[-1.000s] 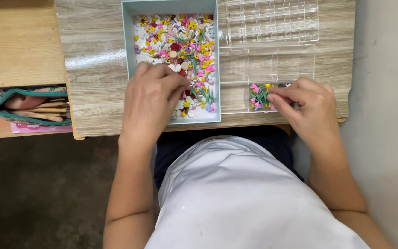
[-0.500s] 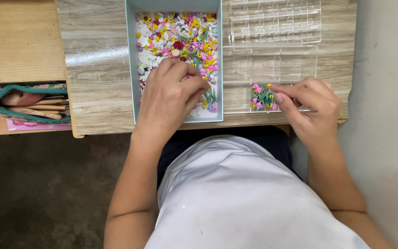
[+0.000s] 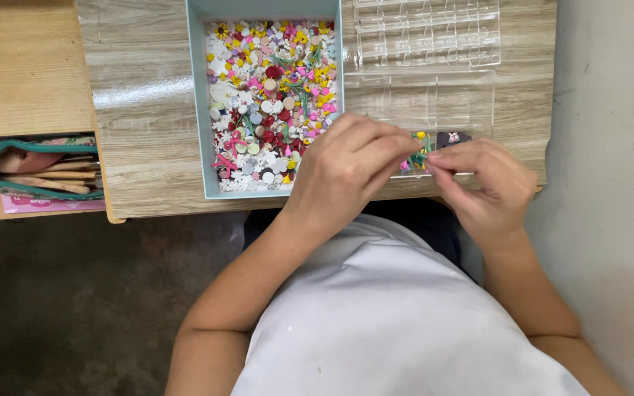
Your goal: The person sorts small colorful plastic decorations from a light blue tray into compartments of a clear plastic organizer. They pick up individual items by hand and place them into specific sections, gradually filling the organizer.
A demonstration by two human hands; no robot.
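A pale teal tray (image 3: 199, 103) on the wooden table holds several small coloured flower-shaped pieces and white discs (image 3: 273, 95). My left hand (image 3: 346, 169) has come out of the tray and its fingertips pinch a small green piece at a little cluster of pieces (image 3: 421, 150) to the right of the tray. My right hand (image 3: 486, 183) meets it there, fingers closed on the same cluster. Which piece each hand holds is too small to tell.
A clear plastic compartment organiser (image 3: 427, 44) lies behind the hands, on the table's (image 3: 148, 88) right half. An open teal pencil pouch (image 3: 31, 165) with wooden sticks sits on a lower shelf at left. A grey wall (image 3: 610, 147) runs along the right.
My left hand has left the tray and moved right to meet my right hand at the small cluster. The camera view has shifted slightly.
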